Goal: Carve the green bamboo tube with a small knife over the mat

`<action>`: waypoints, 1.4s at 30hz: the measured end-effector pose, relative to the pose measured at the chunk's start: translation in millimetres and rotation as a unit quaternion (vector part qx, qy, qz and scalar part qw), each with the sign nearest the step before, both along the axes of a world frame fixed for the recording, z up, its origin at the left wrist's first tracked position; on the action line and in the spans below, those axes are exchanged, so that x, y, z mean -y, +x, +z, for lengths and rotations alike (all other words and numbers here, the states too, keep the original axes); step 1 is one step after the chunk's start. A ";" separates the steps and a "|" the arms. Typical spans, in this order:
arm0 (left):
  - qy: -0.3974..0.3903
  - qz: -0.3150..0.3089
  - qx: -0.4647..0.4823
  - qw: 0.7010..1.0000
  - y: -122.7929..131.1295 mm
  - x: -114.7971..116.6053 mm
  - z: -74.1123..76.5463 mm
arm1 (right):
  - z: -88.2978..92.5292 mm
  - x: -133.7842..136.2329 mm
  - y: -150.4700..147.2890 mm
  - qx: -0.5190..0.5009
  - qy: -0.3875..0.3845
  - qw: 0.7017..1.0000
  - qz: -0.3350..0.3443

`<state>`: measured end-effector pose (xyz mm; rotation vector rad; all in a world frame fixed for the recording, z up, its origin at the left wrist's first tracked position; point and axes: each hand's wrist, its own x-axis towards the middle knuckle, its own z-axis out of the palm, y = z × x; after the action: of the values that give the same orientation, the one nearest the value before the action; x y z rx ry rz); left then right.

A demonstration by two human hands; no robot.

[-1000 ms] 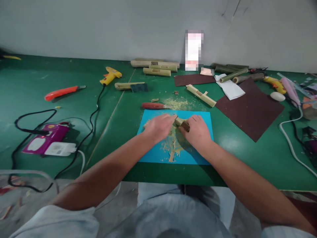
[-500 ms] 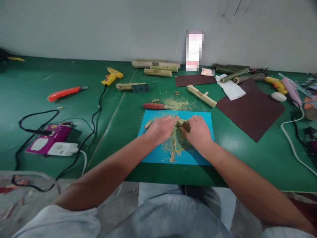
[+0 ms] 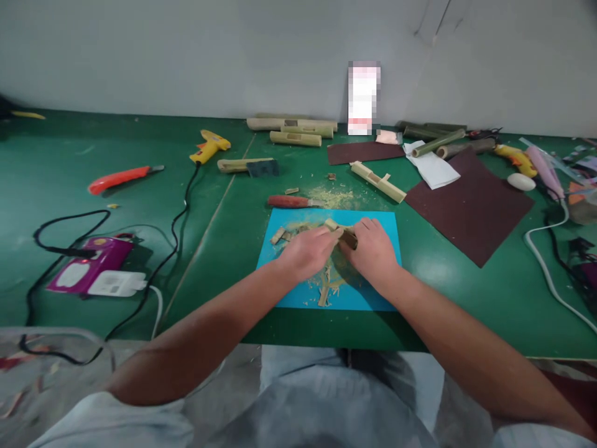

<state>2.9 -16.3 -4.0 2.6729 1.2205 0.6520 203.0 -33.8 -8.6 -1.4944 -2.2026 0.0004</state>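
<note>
Over the blue sheet (image 3: 377,289), my right hand (image 3: 375,249) is closed around a short bamboo piece (image 3: 331,224) with a dark brown face or opening turned toward me. My left hand (image 3: 310,252) meets it from the left, fingertips pinched against its near side; whatever they may hold is hidden. Bamboo shavings and dust lie under both hands. Small bamboo offcuts (image 3: 277,235) rest at the sheet's upper left, and a flat strip (image 3: 323,295) lies near its front edge. Just behind the sheet is a red-handled carving tool (image 3: 289,201).
A notched bamboo tube (image 3: 379,181) lies behind my right hand, with brown sandpaper sheets (image 3: 473,214) to the right. More bamboo tubes (image 3: 296,139) line the wall. Leftward are a yellow glue gun (image 3: 209,147), an orange-handled cutter (image 3: 121,178) and a purple power strip (image 3: 93,264) with trailing cords.
My left hand has shifted slightly toward me and to the right along the bamboo piece, uncovering its far end and more offcuts. My right hand stays nearly in place.
</note>
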 end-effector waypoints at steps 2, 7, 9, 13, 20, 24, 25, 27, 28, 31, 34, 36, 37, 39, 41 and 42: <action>0.003 0.017 0.008 1.000 -0.8 -0.2 -0.9 | 0.9 0.2 -0.1 0.000 -0.002 1.000 -0.002; 0.011 -0.005 -0.003 1.000 -2.1 -1.7 -2.9 | 1.7 0.5 -0.6 0.012 0.001 1.000 0.000; 0.019 0.002 0.004 1.000 -1.5 -2.1 -2.3 | 1.5 0.6 -0.7 0.015 0.001 1.000 -0.003; 0.020 0.000 -0.012 1.000 0.8 -2.3 -0.2 | 1.4 0.6 -0.9 0.017 0.003 1.000 -0.005; 0.024 -0.013 0.003 1.000 -0.2 -6.5 -4.4 | 2.3 0.9 -0.1 0.018 0.000 1.000 -0.005; 0.031 -0.003 0.003 1.000 0.6 -3.9 -5.3 | 2.6 0.8 0.0 0.016 -0.002 1.000 -0.003; 0.035 0.003 -0.003 0.999 0.7 -3.0 -5.1 | 2.7 0.8 -0.2 0.016 -0.002 1.000 -0.004; 0.030 -0.004 -0.015 0.999 0.1 -1.9 -4.8 | 2.9 0.9 -0.5 0.018 -0.005 1.000 -0.004; 0.027 -0.007 -0.017 0.999 -0.7 -1.9 -4.7 | 2.9 0.9 -0.7 0.018 -0.006 1.000 -0.004; 0.030 0.020 -0.012 0.999 -3.4 -3.4 -4.7 | 2.9 1.0 -1.1 0.015 -0.007 1.000 -0.004; 0.016 0.011 -0.019 1.000 -3.5 -3.4 -4.2 | 2.6 0.9 -0.8 0.013 -0.007 1.000 -0.001; 0.011 0.004 -0.019 1.000 -1.8 -2.2 -3.2 | 2.5 1.0 -0.5 0.012 -0.007 1.000 -0.001; 0.014 0.010 -0.017 1.000 -0.8 -1.5 -2.7 | 2.5 1.0 -0.4 0.011 -0.007 1.000 -0.002; 0.022 0.010 -0.019 1.000 0.9 -0.7 -1.8 | 2.4 1.2 -0.4 0.009 -0.007 1.000 -0.003; 0.019 -0.012 -0.019 1.000 1.6 -0.8 -1.1 | 2.3 1.4 -0.5 0.004 -0.008 1.000 0.001; 0.016 -0.018 -0.015 1.000 1.3 -1.3 -0.8 | 2.3 1.5 -0.6 0.001 -0.008 1.000 0.002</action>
<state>4.2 -15.0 -4.8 2.7337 1.1751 0.6349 202.4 -35.3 -6.2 -1.5009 -2.2120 0.0183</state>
